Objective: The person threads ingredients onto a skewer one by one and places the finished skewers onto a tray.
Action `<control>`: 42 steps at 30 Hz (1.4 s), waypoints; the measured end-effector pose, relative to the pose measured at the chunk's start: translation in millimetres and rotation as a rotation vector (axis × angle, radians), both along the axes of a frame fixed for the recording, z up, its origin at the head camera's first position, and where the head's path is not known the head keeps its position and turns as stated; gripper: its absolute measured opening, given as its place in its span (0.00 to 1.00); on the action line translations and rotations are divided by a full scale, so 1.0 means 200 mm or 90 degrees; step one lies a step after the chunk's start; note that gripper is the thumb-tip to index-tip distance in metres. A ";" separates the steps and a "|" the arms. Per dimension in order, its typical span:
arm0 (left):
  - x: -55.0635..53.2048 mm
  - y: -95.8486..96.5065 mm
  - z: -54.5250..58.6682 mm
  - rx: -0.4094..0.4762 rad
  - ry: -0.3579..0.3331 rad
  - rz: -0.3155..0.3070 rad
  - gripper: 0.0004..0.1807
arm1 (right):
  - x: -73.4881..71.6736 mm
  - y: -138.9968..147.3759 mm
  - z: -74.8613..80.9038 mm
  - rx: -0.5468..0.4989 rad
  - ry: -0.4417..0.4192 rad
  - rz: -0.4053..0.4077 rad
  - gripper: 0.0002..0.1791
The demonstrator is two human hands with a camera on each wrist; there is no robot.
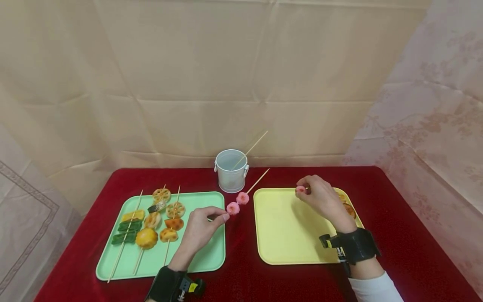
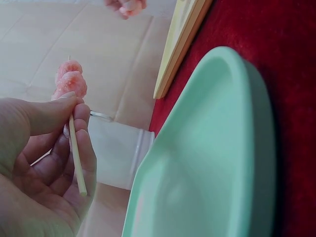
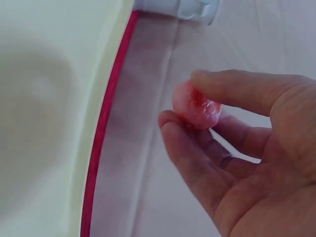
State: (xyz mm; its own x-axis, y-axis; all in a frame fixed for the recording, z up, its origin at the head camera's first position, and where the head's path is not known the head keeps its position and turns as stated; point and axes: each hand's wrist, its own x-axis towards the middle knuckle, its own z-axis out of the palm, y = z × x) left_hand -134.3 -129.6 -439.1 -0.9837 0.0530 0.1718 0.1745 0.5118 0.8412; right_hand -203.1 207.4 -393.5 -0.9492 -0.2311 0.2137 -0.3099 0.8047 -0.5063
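Observation:
My left hand (image 1: 198, 230) pinches a wooden skewer (image 2: 77, 157) between thumb and fingers, just below two pink ball-shaped food pieces (image 1: 233, 208) threaded on it. The skewer's bare tip (image 1: 260, 179) points up and to the right, and its blunt lower end sticks out below the fingers in the left wrist view. My right hand (image 1: 323, 200) is above the yellow tray (image 1: 286, 235). It pinches a loose pink food piece (image 3: 193, 106), round with a glossy red patch, between thumb and fingertips.
On the left, the green tray (image 1: 211, 256) bears several loaded skewers with lotus root (image 1: 175, 210), green and yellow pieces. A white bucket (image 1: 232, 178) at the back holds one bare skewer (image 1: 257, 142). Browned pieces (image 1: 349, 210) lie at the yellow tray's right side. Red cloth covers the table.

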 end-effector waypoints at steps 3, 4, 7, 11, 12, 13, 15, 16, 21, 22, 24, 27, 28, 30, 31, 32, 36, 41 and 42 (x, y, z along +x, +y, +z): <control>0.00 0.00 0.00 0.001 0.002 -0.002 0.02 | 0.01 -0.04 0.02 -0.020 -0.006 0.001 0.11; 0.00 0.00 0.00 0.001 0.001 -0.001 0.02 | 0.01 -0.05 0.02 -0.029 -0.006 0.001 0.12; 0.00 0.01 0.00 0.000 -0.002 0.001 0.02 | 0.02 -0.08 0.03 -0.056 0.002 -0.002 0.13; 0.00 0.01 0.01 0.002 -0.010 0.002 0.02 | 0.02 -0.11 0.02 -0.096 0.010 -0.012 0.14; 0.00 0.01 0.01 0.003 -0.012 0.001 0.02 | 0.02 -0.12 0.01 -0.106 0.010 -0.015 0.14; 0.00 0.01 0.01 0.003 -0.012 0.001 0.02 | 0.02 -0.12 0.01 -0.115 0.009 -0.017 0.14; 0.00 0.01 0.01 0.005 -0.012 0.002 0.02 | 0.02 -0.13 0.00 -0.129 0.006 -0.024 0.14; 0.00 0.01 0.01 0.005 -0.011 0.002 0.02 | 0.02 -0.14 0.00 -0.138 0.002 -0.027 0.15; 0.00 0.00 0.00 -0.004 0.004 -0.001 0.02 | 0.00 -0.14 -0.03 -0.223 -0.044 -0.040 0.18; 0.00 0.00 0.00 -0.005 0.005 -0.002 0.02 | 0.00 -0.14 -0.03 -0.251 -0.061 -0.041 0.19; 0.00 0.00 0.00 -0.008 0.007 -0.004 0.02 | -0.01 -0.14 -0.04 -0.315 -0.097 -0.042 0.22; 0.00 0.00 0.00 -0.010 0.003 -0.007 0.03 | -0.01 -0.14 -0.05 -0.415 -0.154 -0.048 0.26; 0.00 0.00 0.00 -0.012 0.002 -0.010 0.02 | -0.01 -0.14 -0.05 -0.445 -0.170 -0.051 0.27; 0.00 0.00 0.00 -0.017 -0.002 -0.016 0.02 | -0.01 -0.15 -0.06 -0.502 -0.196 -0.056 0.29; 0.00 0.01 0.01 -0.019 -0.005 -0.019 0.02 | -0.02 -0.15 -0.06 -0.529 -0.206 -0.055 0.29; 0.00 0.01 0.01 -0.022 -0.008 -0.022 0.02 | -0.02 -0.15 -0.06 -0.552 -0.213 -0.054 0.28; 0.00 0.01 0.01 -0.027 -0.017 -0.032 0.02 | -0.02 -0.16 -0.07 -0.625 -0.227 -0.046 0.27; 0.01 0.01 0.01 -0.025 -0.010 -0.047 0.02 | -0.01 -0.16 -0.07 -0.705 -0.246 -0.031 0.24; 0.01 0.01 0.01 -0.025 -0.009 -0.049 0.02 | -0.02 -0.16 -0.07 -0.720 -0.251 -0.026 0.23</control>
State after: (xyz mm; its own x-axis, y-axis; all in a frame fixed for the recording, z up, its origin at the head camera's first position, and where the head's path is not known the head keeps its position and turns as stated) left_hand -133.3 -127.5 -437.1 -0.9788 0.1348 0.1540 0.2026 0.5305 0.8231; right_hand -206.1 174.8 -408.3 -0.9972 -0.0680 -0.0310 0.0410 -0.1511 -0.9877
